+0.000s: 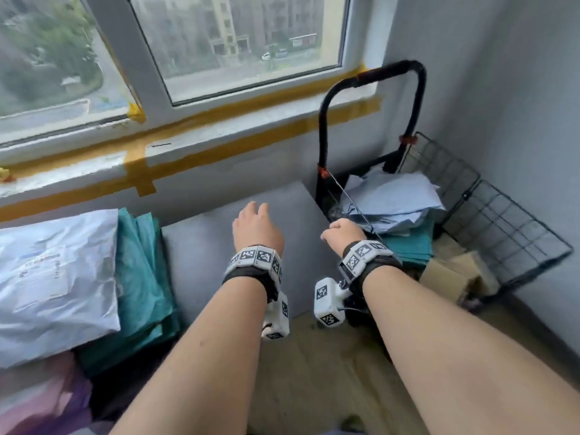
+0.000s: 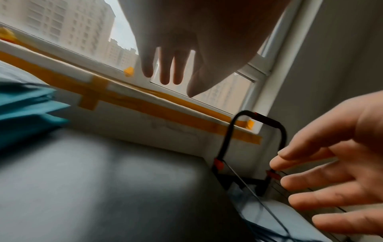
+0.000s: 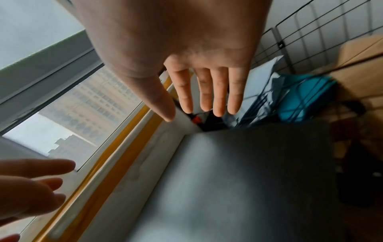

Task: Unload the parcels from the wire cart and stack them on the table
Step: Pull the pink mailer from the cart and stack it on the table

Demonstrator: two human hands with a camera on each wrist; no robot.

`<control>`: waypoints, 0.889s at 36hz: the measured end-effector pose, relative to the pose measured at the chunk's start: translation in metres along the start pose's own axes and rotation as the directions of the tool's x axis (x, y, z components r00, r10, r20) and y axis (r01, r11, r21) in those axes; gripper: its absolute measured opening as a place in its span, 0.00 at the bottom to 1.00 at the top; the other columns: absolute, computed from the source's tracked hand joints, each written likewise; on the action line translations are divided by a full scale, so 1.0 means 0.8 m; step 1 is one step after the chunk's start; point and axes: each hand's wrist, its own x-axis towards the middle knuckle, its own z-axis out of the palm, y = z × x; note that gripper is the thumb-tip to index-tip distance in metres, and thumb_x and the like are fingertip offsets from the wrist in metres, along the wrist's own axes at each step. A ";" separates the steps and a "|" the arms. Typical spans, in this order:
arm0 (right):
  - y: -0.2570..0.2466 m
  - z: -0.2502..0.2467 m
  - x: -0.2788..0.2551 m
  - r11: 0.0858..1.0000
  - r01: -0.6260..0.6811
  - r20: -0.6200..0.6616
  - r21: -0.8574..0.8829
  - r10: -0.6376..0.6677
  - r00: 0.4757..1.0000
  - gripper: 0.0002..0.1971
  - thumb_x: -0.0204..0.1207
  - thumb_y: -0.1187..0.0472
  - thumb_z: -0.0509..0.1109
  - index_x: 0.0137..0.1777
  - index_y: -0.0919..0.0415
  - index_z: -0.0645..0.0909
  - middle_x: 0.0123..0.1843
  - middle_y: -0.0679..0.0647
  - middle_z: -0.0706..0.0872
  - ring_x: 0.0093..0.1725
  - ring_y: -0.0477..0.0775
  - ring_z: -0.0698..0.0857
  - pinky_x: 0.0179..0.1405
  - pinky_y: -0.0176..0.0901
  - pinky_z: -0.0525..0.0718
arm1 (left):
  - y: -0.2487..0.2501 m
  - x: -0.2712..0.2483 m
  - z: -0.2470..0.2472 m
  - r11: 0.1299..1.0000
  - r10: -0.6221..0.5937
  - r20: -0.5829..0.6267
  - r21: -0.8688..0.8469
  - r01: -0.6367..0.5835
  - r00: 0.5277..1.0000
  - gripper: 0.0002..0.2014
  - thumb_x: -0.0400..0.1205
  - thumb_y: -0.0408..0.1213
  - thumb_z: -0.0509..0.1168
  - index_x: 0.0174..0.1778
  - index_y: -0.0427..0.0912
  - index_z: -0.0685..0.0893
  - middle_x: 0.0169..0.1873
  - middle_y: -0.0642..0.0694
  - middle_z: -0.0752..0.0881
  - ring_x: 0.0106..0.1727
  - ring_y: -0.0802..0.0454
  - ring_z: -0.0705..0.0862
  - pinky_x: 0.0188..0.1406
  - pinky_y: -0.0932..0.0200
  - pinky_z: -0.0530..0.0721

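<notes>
Hands: left hand (image 1: 257, 226) and right hand (image 1: 340, 235) both released, empty.
Advice: lift the pale blue mailer (image 1: 392, 199) clear of the wire cart (image 1: 502, 221), using both hands.

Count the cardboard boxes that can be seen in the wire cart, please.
2: one cardboard box at the near end of the cart, a second box behind it. More may be hidden under the bags.
</notes>
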 end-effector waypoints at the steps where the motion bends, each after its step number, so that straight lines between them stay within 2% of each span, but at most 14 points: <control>1: 0.019 -0.020 0.006 1.000 -0.017 -0.011 -0.008 0.017 1.000 0.09 0.73 0.61 0.69 0.51 0.62 0.84 0.52 0.57 0.84 0.55 0.60 0.82 0.52 0.42 0.77 | 0.025 -0.002 0.012 1.000 0.025 0.013 0.000 -0.025 1.000 0.29 0.78 0.31 0.58 0.77 0.43 0.67 0.76 0.42 0.67 0.77 0.44 0.65 0.75 0.51 0.65; 3: 0.055 -0.056 0.019 0.999 -0.047 -0.021 -0.019 0.047 0.999 0.07 0.73 0.61 0.68 0.46 0.64 0.83 0.52 0.60 0.85 0.55 0.62 0.84 0.53 0.44 0.79 | 0.073 -0.006 0.034 0.997 0.072 0.045 -0.007 -0.072 0.996 0.28 0.78 0.31 0.58 0.77 0.43 0.68 0.76 0.43 0.68 0.76 0.44 0.66 0.75 0.51 0.65; 5: 0.088 -0.087 0.034 0.996 -0.078 -0.034 -0.047 0.077 0.996 0.05 0.73 0.61 0.67 0.38 0.62 0.79 0.48 0.60 0.84 0.50 0.61 0.83 0.46 0.42 0.77 | 0.115 -0.009 0.055 0.993 0.121 0.075 -0.013 -0.120 0.990 0.28 0.79 0.31 0.58 0.78 0.44 0.67 0.76 0.43 0.67 0.77 0.44 0.65 0.76 0.51 0.63; 8: 0.134 -0.123 0.054 0.985 -0.154 -0.053 -0.083 0.150 0.987 0.08 0.74 0.62 0.66 0.36 0.65 0.76 0.39 0.61 0.80 0.42 0.62 0.79 0.34 0.42 0.70 | 0.169 -0.014 0.085 0.984 0.179 0.114 -0.034 -0.176 0.977 0.27 0.79 0.29 0.56 0.78 0.44 0.68 0.76 0.43 0.68 0.78 0.44 0.64 0.76 0.51 0.62; 9: 0.146 -0.132 0.060 0.980 -0.176 -0.056 -0.090 0.172 0.984 0.08 0.75 0.62 0.65 0.37 0.66 0.76 0.40 0.62 0.80 0.42 0.62 0.78 0.34 0.42 0.70 | 0.183 -0.014 0.094 0.981 0.192 0.133 -0.045 -0.187 0.972 0.28 0.79 0.29 0.56 0.78 0.43 0.68 0.77 0.43 0.68 0.78 0.44 0.64 0.77 0.51 0.62; 12: 0.177 -0.148 0.084 0.969 -0.220 -0.059 -0.108 0.215 0.975 0.09 0.77 0.61 0.65 0.48 0.66 0.81 0.53 0.63 0.85 0.52 0.64 0.83 0.43 0.43 0.75 | 0.218 -0.007 0.121 0.975 0.222 0.191 -0.061 -0.214 0.956 0.28 0.78 0.28 0.56 0.77 0.43 0.70 0.75 0.44 0.70 0.76 0.44 0.66 0.75 0.51 0.65; 16: 0.209 -0.165 0.122 0.962 -0.250 -0.053 -0.108 0.246 0.968 0.06 0.77 0.62 0.65 0.43 0.63 0.79 0.45 0.59 0.82 0.44 0.60 0.80 0.41 0.42 0.74 | 0.259 0.020 0.158 0.968 0.249 0.257 -0.053 -0.244 0.934 0.25 0.78 0.29 0.58 0.74 0.43 0.72 0.70 0.44 0.74 0.73 0.44 0.70 0.71 0.51 0.70; 20: 0.234 -0.190 0.161 0.937 -0.334 -0.080 -0.099 0.327 0.942 0.11 0.78 0.61 0.65 0.56 0.65 0.83 0.56 0.59 0.85 0.56 0.62 0.84 0.53 0.45 0.79 | 0.301 0.059 0.190 0.964 0.264 0.339 -0.073 -0.255 0.903 0.26 0.78 0.29 0.57 0.75 0.42 0.71 0.72 0.44 0.72 0.74 0.44 0.68 0.74 0.50 0.69; 21: 0.237 -0.194 0.165 0.935 -0.340 -0.081 -0.100 0.332 0.940 0.11 0.78 0.61 0.65 0.55 0.65 0.83 0.55 0.59 0.85 0.54 0.63 0.84 0.51 0.44 0.79 | 0.307 0.065 0.193 0.963 0.270 0.346 -0.074 -0.260 0.899 0.26 0.78 0.29 0.57 0.75 0.42 0.71 0.72 0.44 0.73 0.74 0.44 0.69 0.74 0.50 0.69; 23: 0.242 -0.206 0.181 0.929 -0.353 -0.083 -0.114 0.345 0.935 0.07 0.77 0.61 0.65 0.46 0.65 0.80 0.47 0.60 0.83 0.44 0.61 0.81 0.41 0.42 0.75 | 0.324 0.082 0.202 0.959 0.280 0.369 -0.079 -0.270 0.886 0.26 0.78 0.28 0.57 0.75 0.42 0.71 0.71 0.44 0.73 0.73 0.44 0.70 0.73 0.50 0.70; 24: 0.243 -0.214 0.192 0.922 -0.367 -0.090 -0.120 0.358 0.929 0.06 0.76 0.61 0.65 0.44 0.64 0.79 0.44 0.60 0.82 0.42 0.61 0.80 0.39 0.41 0.73 | 0.334 0.091 0.208 0.958 0.284 0.382 -0.081 -0.274 0.880 0.26 0.78 0.28 0.57 0.74 0.42 0.71 0.71 0.44 0.74 0.73 0.44 0.70 0.73 0.49 0.71; 27: 0.251 -0.237 0.221 0.910 -0.400 -0.096 -0.106 0.391 0.915 0.08 0.77 0.61 0.65 0.47 0.65 0.83 0.45 0.58 0.83 0.44 0.61 0.81 0.42 0.41 0.73 | 0.362 0.115 0.220 0.955 0.295 0.414 -0.086 -0.285 0.861 0.25 0.79 0.28 0.57 0.74 0.42 0.71 0.71 0.43 0.73 0.72 0.43 0.71 0.72 0.49 0.71; 32: 0.265 -0.255 0.263 0.908 -0.413 -0.081 -0.068 0.407 0.910 0.09 0.77 0.59 0.65 0.47 0.63 0.85 0.48 0.58 0.86 0.46 0.61 0.84 0.45 0.42 0.77 | 0.394 0.141 0.242 0.958 0.281 0.445 -0.078 -0.275 0.850 0.26 0.79 0.27 0.58 0.74 0.43 0.71 0.73 0.44 0.71 0.73 0.44 0.70 0.72 0.49 0.72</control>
